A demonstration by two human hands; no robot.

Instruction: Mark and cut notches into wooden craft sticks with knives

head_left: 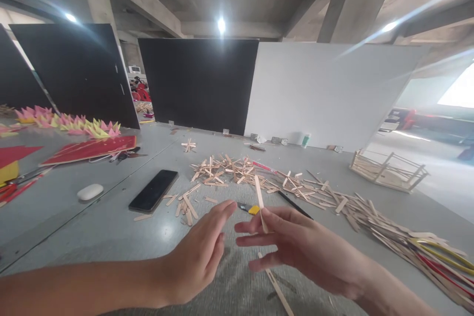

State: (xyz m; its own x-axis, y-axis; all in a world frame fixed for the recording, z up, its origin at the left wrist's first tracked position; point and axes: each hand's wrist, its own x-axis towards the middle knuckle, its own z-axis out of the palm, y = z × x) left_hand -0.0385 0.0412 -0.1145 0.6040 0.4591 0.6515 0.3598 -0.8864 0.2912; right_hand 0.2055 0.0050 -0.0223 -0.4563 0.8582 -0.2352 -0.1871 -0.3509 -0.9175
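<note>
Between thumb and fingers, my right hand (296, 242) holds a wooden stick (258, 192) that points upward. My left hand (200, 247) is raised just to the left, palm turned toward the right one, with its fingers extended and no object visible in it. Beyond my hands lies a cutter with a yellow part (254, 210), partly covered by my right hand. Below my right hand another wooden stick (276, 286) with a slit rests on the grey table (159, 247). A few short sticks (187, 207) lie beyond my left hand.
A black phone (153, 191) and a white case (90, 192) lie at left. Crossed sticks (225, 170) spread across the middle; a long stick pile (374, 222) runs right, near scissors (444, 254). A small stick-built fence (388, 172) stands back right; paper flowers (74, 123) sit back left.
</note>
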